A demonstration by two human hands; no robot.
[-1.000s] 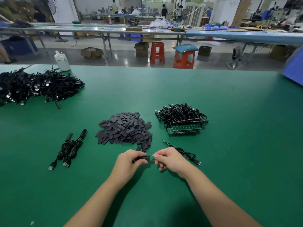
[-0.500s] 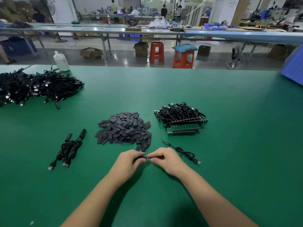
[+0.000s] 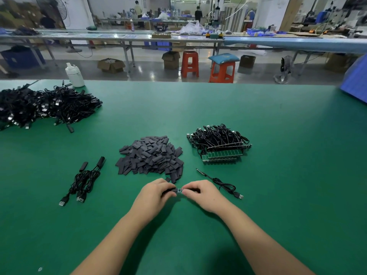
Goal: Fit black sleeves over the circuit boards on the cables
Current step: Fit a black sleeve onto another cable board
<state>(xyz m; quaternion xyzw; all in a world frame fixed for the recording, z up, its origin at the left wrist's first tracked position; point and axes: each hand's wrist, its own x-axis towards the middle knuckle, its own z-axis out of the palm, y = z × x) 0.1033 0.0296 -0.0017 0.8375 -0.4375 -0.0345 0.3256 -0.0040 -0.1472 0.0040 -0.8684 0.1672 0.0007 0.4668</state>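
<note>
My left hand (image 3: 154, 193) pinches a black sleeve (image 3: 170, 190) near the front of the green table (image 3: 278, 195). My right hand (image 3: 200, 192) grips a small circuit board (image 3: 179, 190), and a short bit of it shows between my fingertips, touching the sleeve's end. The board's black cable (image 3: 222, 183) trails right to a USB plug. A pile of black sleeves (image 3: 151, 155) lies just beyond my hands. To its right sits a bundle of cables with bare green boards (image 3: 220, 147).
Two sleeved cables (image 3: 85, 179) lie to the left. A big heap of black cables (image 3: 39, 106) fills the far left, with a white bottle (image 3: 75, 75) behind it. A blue object (image 3: 355, 82) sits at the far right edge.
My hands closed together half a second ago, hiding the board. Now they have drawn slightly apart and a bit of the board shows again between my fingertips.
</note>
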